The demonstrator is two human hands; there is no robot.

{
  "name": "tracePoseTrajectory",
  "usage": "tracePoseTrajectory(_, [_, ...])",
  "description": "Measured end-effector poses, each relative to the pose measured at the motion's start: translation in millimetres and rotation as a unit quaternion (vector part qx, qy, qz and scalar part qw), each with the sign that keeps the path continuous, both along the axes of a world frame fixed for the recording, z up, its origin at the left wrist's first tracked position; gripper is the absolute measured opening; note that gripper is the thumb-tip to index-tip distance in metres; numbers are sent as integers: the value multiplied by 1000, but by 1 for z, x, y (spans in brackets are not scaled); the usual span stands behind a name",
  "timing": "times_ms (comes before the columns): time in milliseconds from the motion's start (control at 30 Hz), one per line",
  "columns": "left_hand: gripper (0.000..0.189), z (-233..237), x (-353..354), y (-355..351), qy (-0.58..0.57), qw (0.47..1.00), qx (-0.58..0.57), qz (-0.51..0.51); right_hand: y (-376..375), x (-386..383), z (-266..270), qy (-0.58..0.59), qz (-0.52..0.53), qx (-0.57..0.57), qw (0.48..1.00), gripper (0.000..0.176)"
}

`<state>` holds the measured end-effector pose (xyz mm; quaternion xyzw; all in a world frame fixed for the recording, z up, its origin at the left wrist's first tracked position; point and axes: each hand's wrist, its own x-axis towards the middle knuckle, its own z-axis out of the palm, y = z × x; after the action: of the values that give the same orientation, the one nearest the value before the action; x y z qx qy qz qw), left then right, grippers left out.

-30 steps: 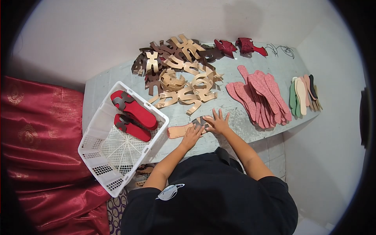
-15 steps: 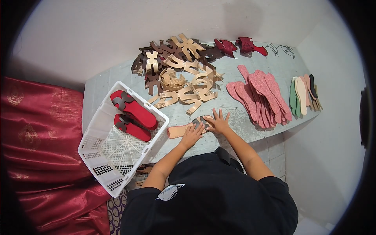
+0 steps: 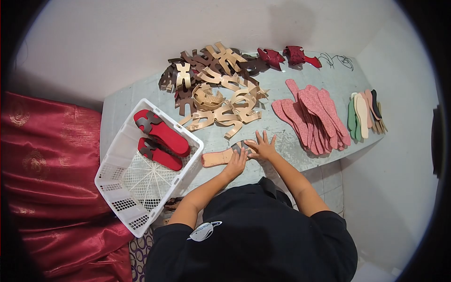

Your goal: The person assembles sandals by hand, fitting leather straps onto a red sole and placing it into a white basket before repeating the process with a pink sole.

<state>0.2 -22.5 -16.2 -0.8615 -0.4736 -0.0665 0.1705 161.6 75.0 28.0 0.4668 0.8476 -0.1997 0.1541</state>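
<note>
A tan shoe sole (image 3: 217,159) with a reddish edge lies flat on the table in front of me. A dark strap piece (image 3: 241,146) crosses its right part. My left hand (image 3: 236,163) rests at the near edge of the sole, its fingers stretched out and touching the strap. Over the sole's right end lies my right hand (image 3: 264,148), fingers spread, the thumb and fingertips at the strap. Both hands are open, and they cover part of the strap and the sole's right end.
At left stands a white crate (image 3: 141,228) holding red sandals (image 3: 164,136). Behind the sole are piled tan and brown straps (image 3: 221,115). Pink soles (image 3: 312,117) and smaller green, cream and black soles (image 3: 361,117) lie to the right. Dark red uppers (image 3: 294,55) sit at the back.
My left hand has slid slightly down and right, uncovering more of the sole and the dark strap. The right hand has stayed almost where it was.
</note>
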Motion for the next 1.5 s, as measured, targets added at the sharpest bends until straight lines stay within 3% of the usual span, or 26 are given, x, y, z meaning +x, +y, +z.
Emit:
tracePoseTrajectory(167, [42,-4,5,1,4,1000,4,24,4,6,-2,11,38,19,999,69])
tracePoseTrajectory(333, [41,17,-5,14,1,1000,7,-5,8,14,10,42,28,-7,999,58])
tracePoseTrajectory(633, [32,28,-13,30,-47,994,63,-71,-5,29,6,137,-88,-36,986,45])
tracePoseTrajectory(733, [29,41,-16,36,-83,993,53,-66,-12,29,6,178,-136,-46,973,43])
tracePoseTrajectory(800, [25,47,-22,44,-147,984,-98,-4,-17,28,7,252,-173,-49,951,45])
tracePoseTrajectory(1033, [21,77,-18,55,-333,937,-97,50,-17,20,16,389,-281,-32,877,50])
tracePoseTrajectory(1100, [21,91,-16,58,-428,875,-164,154,-11,17,13,562,-242,-7,791,51])
tracePoseTrajectory(1133, [21,97,-16,60,-429,875,-163,155,-11,16,16,563,-240,-7,791,51])
tracePoseTrajectory(1200, [21,107,-17,63,-546,809,-155,155,-11,14,28,617,-303,-199,699,49])
tracePoseTrajectory(1233, [21,109,-18,65,-546,809,-152,157,-12,10,40,617,-300,-200,699,49])
tracePoseTrajectory(1300, [21,113,-18,66,-701,691,-160,79,-14,0,62,641,-314,-264,648,47])
tracePoseTrajectory(1367, [20,125,-21,61,-706,683,-173,71,-12,-10,78,654,-310,-249,644,43])
tracePoseTrajectory(1433, [21,136,-24,57,-776,567,-270,58,-8,-17,94,659,-310,-255,636,36])
tracePoseTrajectory(1467, [21,142,-26,55,-776,568,-267,58,-6,-20,97,661,-318,-262,627,30])
tracePoseTrajectory(1500, [21,147,-28,53,-796,533,-282,53,-7,-23,105,661,-314,-263,628,30])
